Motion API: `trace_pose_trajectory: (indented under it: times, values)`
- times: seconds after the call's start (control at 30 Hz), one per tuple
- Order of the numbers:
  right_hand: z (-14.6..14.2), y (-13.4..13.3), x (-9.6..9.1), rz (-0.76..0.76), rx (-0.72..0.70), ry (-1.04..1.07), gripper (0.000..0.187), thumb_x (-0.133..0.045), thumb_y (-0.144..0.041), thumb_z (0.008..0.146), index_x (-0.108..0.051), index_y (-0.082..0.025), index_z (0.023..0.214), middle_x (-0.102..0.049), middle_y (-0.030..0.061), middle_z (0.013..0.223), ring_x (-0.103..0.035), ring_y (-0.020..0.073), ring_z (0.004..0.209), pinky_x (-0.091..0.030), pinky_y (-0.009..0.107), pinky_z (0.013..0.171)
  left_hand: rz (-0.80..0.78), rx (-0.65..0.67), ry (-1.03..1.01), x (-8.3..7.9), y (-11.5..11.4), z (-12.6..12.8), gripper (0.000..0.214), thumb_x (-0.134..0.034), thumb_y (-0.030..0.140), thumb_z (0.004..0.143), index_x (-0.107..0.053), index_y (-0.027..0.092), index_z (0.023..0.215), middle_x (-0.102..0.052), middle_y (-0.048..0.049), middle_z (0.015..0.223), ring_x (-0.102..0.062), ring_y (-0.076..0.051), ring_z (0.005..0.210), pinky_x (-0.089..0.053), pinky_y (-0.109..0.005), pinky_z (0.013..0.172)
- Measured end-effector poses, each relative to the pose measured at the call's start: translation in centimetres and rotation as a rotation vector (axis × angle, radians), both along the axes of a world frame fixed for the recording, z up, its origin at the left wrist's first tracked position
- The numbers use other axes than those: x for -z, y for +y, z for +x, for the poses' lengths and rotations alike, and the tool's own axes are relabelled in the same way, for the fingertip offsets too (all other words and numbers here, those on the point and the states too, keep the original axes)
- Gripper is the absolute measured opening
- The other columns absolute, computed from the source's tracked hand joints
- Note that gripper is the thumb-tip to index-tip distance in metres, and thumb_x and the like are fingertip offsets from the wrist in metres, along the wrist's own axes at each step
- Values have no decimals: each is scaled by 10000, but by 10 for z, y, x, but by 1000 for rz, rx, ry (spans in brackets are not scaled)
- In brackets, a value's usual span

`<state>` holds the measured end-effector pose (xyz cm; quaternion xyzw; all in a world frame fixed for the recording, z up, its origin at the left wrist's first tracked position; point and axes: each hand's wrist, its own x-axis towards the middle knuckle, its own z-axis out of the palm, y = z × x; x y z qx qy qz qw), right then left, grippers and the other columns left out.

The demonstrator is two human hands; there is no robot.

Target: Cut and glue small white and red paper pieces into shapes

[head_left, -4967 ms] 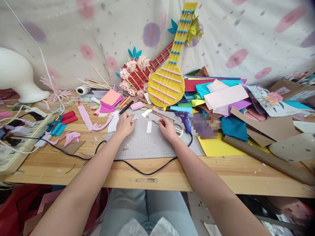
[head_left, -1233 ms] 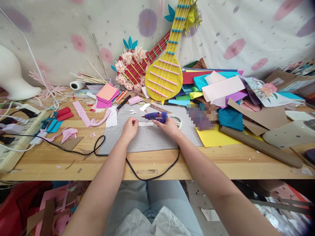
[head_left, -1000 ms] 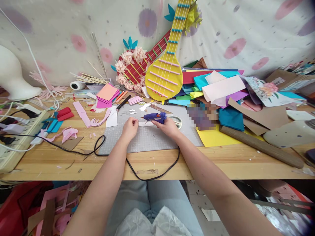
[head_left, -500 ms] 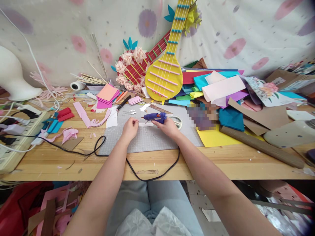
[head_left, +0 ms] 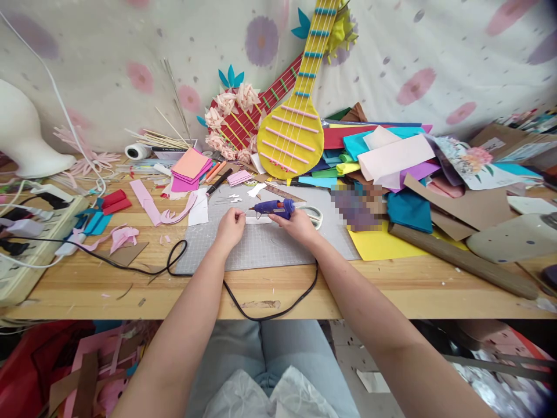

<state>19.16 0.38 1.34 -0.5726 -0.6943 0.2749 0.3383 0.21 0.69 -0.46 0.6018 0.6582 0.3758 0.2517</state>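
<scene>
My right hand (head_left: 299,225) grips a blue hot glue gun (head_left: 274,208), its nozzle pointing left toward my other hand. My left hand (head_left: 230,226) is closed in a pinch just left of the nozzle; what its fingertips hold is too small to make out. Between the hands a white strip (head_left: 258,220) lies on the grey cutting mat (head_left: 261,255). White scissor handles (head_left: 317,217) show beyond my right hand. Small white pieces (head_left: 235,198) lie on the mat behind the glue gun.
A black cord (head_left: 261,319) loops along the table's front edge toward a power strip (head_left: 52,249) at left. Yellow (head_left: 290,139) and red (head_left: 237,125) lute-like craft pieces lean at the back. Coloured sheets (head_left: 395,157) pile up at right beside a brown roll (head_left: 461,261).
</scene>
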Motion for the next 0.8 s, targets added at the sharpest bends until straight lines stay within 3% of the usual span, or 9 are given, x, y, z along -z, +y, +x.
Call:
trace_pose_trajectory:
  times: [0.8]
  values:
    - [5,5,6,-16,82,-31,427,-538,-564,701,-650,-189,872,-662,46,720,-615,196,728,-438,274,665,6,8,7,3,2,-1,82,-457,237,775,-508,185,738,-576,-19,716,-513,-145,667,-372,-275,647]
